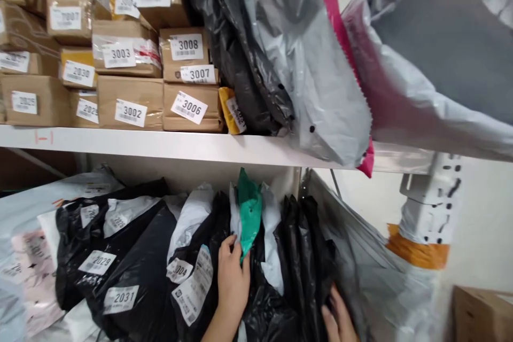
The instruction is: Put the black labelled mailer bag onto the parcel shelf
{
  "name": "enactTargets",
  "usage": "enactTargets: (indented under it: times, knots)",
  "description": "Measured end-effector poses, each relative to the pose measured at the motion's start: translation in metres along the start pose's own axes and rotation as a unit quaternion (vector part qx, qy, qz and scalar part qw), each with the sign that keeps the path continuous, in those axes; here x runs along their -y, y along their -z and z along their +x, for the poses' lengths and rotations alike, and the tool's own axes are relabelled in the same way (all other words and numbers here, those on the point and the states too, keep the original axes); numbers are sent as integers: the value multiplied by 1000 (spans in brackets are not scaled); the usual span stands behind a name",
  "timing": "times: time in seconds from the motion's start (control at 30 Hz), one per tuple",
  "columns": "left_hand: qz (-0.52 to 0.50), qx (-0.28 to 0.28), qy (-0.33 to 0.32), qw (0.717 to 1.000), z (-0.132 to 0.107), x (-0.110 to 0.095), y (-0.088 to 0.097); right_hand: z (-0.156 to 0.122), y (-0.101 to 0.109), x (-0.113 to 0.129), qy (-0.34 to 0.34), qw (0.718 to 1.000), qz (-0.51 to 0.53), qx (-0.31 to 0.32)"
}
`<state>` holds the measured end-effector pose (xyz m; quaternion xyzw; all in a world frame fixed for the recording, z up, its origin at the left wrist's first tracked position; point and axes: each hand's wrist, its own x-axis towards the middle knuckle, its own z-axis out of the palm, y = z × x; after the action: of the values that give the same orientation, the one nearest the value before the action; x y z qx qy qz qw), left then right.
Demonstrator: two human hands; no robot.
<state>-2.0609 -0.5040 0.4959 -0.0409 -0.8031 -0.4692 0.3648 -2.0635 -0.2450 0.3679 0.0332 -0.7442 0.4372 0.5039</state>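
Observation:
My left hand [233,278] reaches into a row of upright mailing bags on the lower shelf. Its fingers are bent and apart against a narrow white bag, close to the lower tip of a green mailing bag [249,208]; no firm grip shows. To the right, my right hand [340,316] rests by several black mailing bags [306,251], fingers apart and partly cut off by the bottom edge. A white mailing bag [271,243] stands between the green and black ones. Left of my left hand is a black bag with a printed shipping label [194,283].
Above, a white shelf beam [120,144] carries numbered cardboard boxes [130,104] and a grey mailing bag [316,64] that overhangs its edge. Labelled black bags [138,272] lean at lower left. A perforated post [427,208] with orange tape stands right, near a cardboard box [481,315].

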Motion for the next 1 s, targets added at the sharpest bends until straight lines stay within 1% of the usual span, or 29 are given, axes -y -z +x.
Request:
enactTargets:
  times: [0.07, 0.13, 0.17, 0.2, 0.23, 0.27, 0.3, 0.33, 0.4, 0.43, 0.5, 0.57, 0.6, 0.67, 0.73, 0.77, 0.8, 0.83, 0.87, 0.9, 0.93, 0.97, 1.0]
  knots:
    - [-90, -22, 64, 994, -11, 7, -2, -23, -4, 24, 68, 997, -23, 9]
    - [-160, -29, 123, 979, -23, 14, -5, -41, -16, 57, 148, 986, -73, 18]
    - [-174, -28, 134, 975, -28, 17, -6, -47, -23, 74, 188, 976, -101, 35]
    - [-174, -25, 129, 976, -33, 19, -6, -49, -31, 88, 216, 966, -131, 59]
    - [-159, -24, 112, 981, -37, 20, -6, -47, -38, 100, 227, 958, -159, 79]
    - [-134, -21, 89, 987, -41, 21, -4, -41, -44, 108, 221, 956, -177, 77]
    - [-102, -20, 66, 992, -44, 21, -3, -32, -49, 113, 206, 960, -183, 52]
    - [-64, -20, 49, 997, -46, 21, -2, -21, -51, 114, 184, 966, -180, 10]
    - [8, -23, 31, 999, -48, 20, -4, 6, -51, 108, 147, 974, -151, -79]
    - [28, -27, 28, 999, -47, 18, -6, 19, -49, 103, 135, 976, -137, -105]
    - [25, -34, 21, 999, -38, 14, -12, 42, -42, 97, 120, 979, -114, -118]
    - [-9, -37, 10, 999, -20, 6, -12, 61, -35, 98, 92, 985, -63, -135]
    - [-22, -42, 6, 999, -7, 0, -9, 68, -32, 102, 74, 986, -32, -142]
    - [-28, -59, 0, 998, 21, -17, 7, 81, -30, 117, 53, 988, 31, -141]
    - [-30, -64, -15, 997, 45, -38, 30, 93, -32, 138, 76, 988, 79, -110]
    - [-22, -47, -27, 998, 52, -48, 41, 98, -36, 149, 94, 986, 101, -93]
    - [2, -16, -40, 999, 54, -55, 49, 102, -41, 160, 113, 983, 124, -79]
    - [37, 17, -54, 998, 50, -60, 55, 105, -48, 171, 126, 978, 148, -69]
    - [82, 45, -66, 993, 41, -60, 57, 108, -55, 181, 132, 974, 175, -62]
    - [135, 61, -77, 986, 26, -57, 54, 110, -63, 188, 122, 970, 204, -58]
    - [177, 56, -89, 979, 7, -49, 49, 112, -71, 194, 93, 966, 234, -60]
    - [219, 29, -100, 970, -14, -38, 40, 115, -78, 197, 42, 961, 266, -71]
    - [244, -4, -121, 962, -36, -24, 30, 117, -84, 199, -28, 950, 298, -94]
